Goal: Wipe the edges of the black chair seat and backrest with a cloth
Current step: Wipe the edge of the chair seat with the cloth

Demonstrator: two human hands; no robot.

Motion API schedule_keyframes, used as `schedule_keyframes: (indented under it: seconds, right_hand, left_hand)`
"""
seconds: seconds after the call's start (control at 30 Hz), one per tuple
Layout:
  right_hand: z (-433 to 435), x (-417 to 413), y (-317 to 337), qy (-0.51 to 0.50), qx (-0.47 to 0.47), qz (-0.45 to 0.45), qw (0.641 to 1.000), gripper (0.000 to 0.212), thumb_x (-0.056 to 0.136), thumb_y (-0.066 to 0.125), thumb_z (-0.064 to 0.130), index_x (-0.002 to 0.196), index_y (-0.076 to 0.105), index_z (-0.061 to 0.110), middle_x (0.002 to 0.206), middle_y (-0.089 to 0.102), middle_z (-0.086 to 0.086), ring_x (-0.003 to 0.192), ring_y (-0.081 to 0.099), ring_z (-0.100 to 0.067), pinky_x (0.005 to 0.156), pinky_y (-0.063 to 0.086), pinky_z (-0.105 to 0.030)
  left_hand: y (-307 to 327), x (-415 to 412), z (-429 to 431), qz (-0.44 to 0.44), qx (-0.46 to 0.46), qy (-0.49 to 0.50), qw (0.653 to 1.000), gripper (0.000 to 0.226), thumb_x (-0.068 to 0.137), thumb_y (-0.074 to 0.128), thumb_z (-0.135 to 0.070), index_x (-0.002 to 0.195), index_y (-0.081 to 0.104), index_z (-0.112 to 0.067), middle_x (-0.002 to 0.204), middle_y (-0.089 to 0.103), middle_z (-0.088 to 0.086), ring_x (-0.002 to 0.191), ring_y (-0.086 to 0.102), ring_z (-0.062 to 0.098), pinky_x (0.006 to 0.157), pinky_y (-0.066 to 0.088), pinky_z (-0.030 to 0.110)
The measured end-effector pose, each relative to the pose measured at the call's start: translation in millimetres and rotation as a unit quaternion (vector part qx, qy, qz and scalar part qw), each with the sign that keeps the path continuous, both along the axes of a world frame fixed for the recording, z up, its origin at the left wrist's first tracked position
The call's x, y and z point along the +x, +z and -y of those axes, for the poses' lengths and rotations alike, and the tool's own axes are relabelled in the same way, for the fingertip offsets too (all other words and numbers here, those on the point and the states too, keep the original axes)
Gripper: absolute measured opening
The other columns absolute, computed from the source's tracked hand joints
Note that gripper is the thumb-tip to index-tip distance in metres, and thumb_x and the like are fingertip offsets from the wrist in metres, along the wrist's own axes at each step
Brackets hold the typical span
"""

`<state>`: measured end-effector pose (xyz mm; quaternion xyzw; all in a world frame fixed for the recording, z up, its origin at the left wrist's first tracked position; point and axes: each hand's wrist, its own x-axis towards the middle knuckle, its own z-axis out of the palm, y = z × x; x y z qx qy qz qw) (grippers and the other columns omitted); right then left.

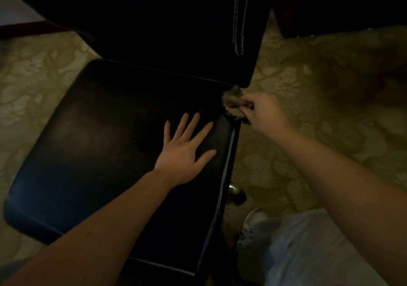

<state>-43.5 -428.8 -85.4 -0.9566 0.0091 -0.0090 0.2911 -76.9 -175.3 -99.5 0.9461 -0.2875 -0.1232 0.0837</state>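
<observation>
Thumb and curled fingers [247,98] of the right hand [266,111] are closed in a pinch on a crumpled olive-brown cloth [233,104]. The cloth is held against the right rear corner of the black chair seat [99,142], at the seat's right edge and just below the lower corner of the backrest [165,32]. Whether the cloth touches the backrest cannot be told in the dim light. Part of the cloth is bunched under the fingers and the rest is fanned out over the seat edge. The left hand [187,151] is laid flat, palm down, on the seat with its fingers [195,120] straight and spread and nothing grasped. Its thumb is pointed toward the seat's right edge, near the pale stitched seam [226,164] running along that side. The two hands are kept apart, the left nearer the camera. Both forearms are bare and are extended from the bottom of the view. The seat is padded and glossy, and the backrest is raised behind it, with faint light streaks seen down its right side. A shiny metal chair foot [234,188] is seen below the seat's right edge. A floral-patterned carpet [308,87] is spread under everything. A light shoe [253,221] and a pale trouser leg [319,252] are placed just beside the chair at lower right. Dark reddish wooden furniture [330,6] is seen at upper right.
</observation>
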Motion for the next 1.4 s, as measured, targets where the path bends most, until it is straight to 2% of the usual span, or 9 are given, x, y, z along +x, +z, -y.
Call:
schedule_keyframes:
  seconds: [0.23,0.47,0.57,0.67,0.77,0.93,1.13,1.3,1.4]
  right_hand:
    - [4.5,-21.5,-6.2,0.060,0.046,-0.020,0.997,0.015,0.092,0.066,0.020,0.106,0.071,0.016,0.093,0.060,0.000,0.089,0.057,-0.017,0.068,0.035,-0.025]
    - [-0.4,-1.1,-0.4,0.009,0.023,0.005,1.000,0.014,0.092,0.065,0.022,0.103,0.073,0.016,0.092,0.069,-0.003,0.088,0.062,-0.020,0.069,0.046,-0.031]
    - [-4.1,-5.6,-2.0,0.004,0.020,0.014,1.000,0.015,0.092,0.064,0.020,0.103,0.072,0.013,0.093,0.068,-0.006,0.088,0.061,-0.021,0.070,0.044,-0.032]
    - [-0.7,-17.3,-5.0,0.033,0.031,-0.001,0.999,0.013,0.092,0.066,0.019,0.102,0.071,0.012,0.090,0.058,0.000,0.085,0.053,-0.015,0.063,0.031,-0.024]
    - [3.7,-21.8,-6.2,0.063,0.045,-0.011,0.997,0.014,0.091,0.067,0.019,0.103,0.070,0.013,0.089,0.056,0.005,0.084,0.052,-0.011,0.062,0.032,-0.016]
    - [-0.2,-4.5,-6.6,0.017,0.017,0.024,0.999,0.014,0.091,0.065,0.021,0.102,0.070,0.015,0.094,0.067,-0.004,0.090,0.060,-0.021,0.075,0.048,-0.036]
    - [-4.1,-22.1,-11.6,0.031,0.053,0.014,0.998,0.009,0.091,0.066,0.019,0.098,0.069,0.014,0.089,0.058,0.002,0.084,0.053,-0.013,0.066,0.031,-0.026]
    - [0.1,-20.7,-11.5,0.061,0.043,0.003,0.997,0.012,0.091,0.067,0.020,0.102,0.069,0.015,0.090,0.059,0.005,0.086,0.055,-0.013,0.070,0.037,-0.027]
    - [-1.7,-8.5,-7.6,0.015,0.049,0.014,0.999,0.013,0.091,0.066,0.021,0.103,0.070,0.015,0.093,0.066,0.000,0.086,0.060,-0.017,0.070,0.047,-0.032]
  left_hand:
    - [-3.9,-0.8,1.1,0.012,-0.009,0.008,1.000,0.069,0.096,0.017,-0.071,0.157,0.000,-0.044,0.167,-0.011,-0.005,0.151,-0.021,0.018,0.120,-0.013,0.057]
    - [-1.2,-0.4,2.1,0.008,-0.003,0.008,1.000,0.069,0.094,0.012,-0.072,0.156,-0.001,-0.045,0.167,-0.011,-0.004,0.152,-0.020,0.019,0.119,-0.015,0.056]
    - [-1.0,-0.9,3.1,0.014,-0.004,0.013,1.000,0.069,0.094,0.012,-0.072,0.156,0.000,-0.045,0.167,-0.009,-0.004,0.152,-0.019,0.019,0.120,-0.015,0.056]
    - [-2.2,-1.6,3.3,0.019,-0.002,0.015,1.000,0.068,0.094,0.012,-0.072,0.156,0.000,-0.045,0.167,-0.009,-0.004,0.152,-0.019,0.019,0.120,-0.014,0.056]
    - [-3.1,-1.5,3.7,0.023,-0.001,0.015,1.000,0.068,0.094,0.011,-0.072,0.156,-0.001,-0.045,0.167,-0.009,-0.004,0.152,-0.019,0.019,0.120,-0.015,0.055]
    - [-3.2,-0.8,5.4,0.022,-0.004,0.021,1.000,0.068,0.093,0.011,-0.072,0.156,-0.001,-0.046,0.167,-0.009,-0.004,0.152,-0.018,0.020,0.120,-0.013,0.056]
    - [-4.2,1.7,6.7,0.025,-0.005,0.027,0.999,0.067,0.096,0.015,-0.071,0.156,0.000,-0.045,0.167,-0.008,-0.003,0.152,-0.017,0.020,0.119,-0.015,0.055]
    - [-6.0,1.5,6.9,0.032,-0.003,0.026,0.999,0.068,0.094,0.012,-0.072,0.156,0.000,-0.045,0.167,-0.008,-0.003,0.152,-0.017,0.020,0.120,-0.014,0.055]
    - [-5.1,2.2,7.9,0.025,-0.004,0.029,0.999,0.068,0.095,0.012,-0.071,0.156,-0.001,-0.045,0.167,-0.008,-0.003,0.152,-0.018,0.020,0.120,-0.013,0.056]
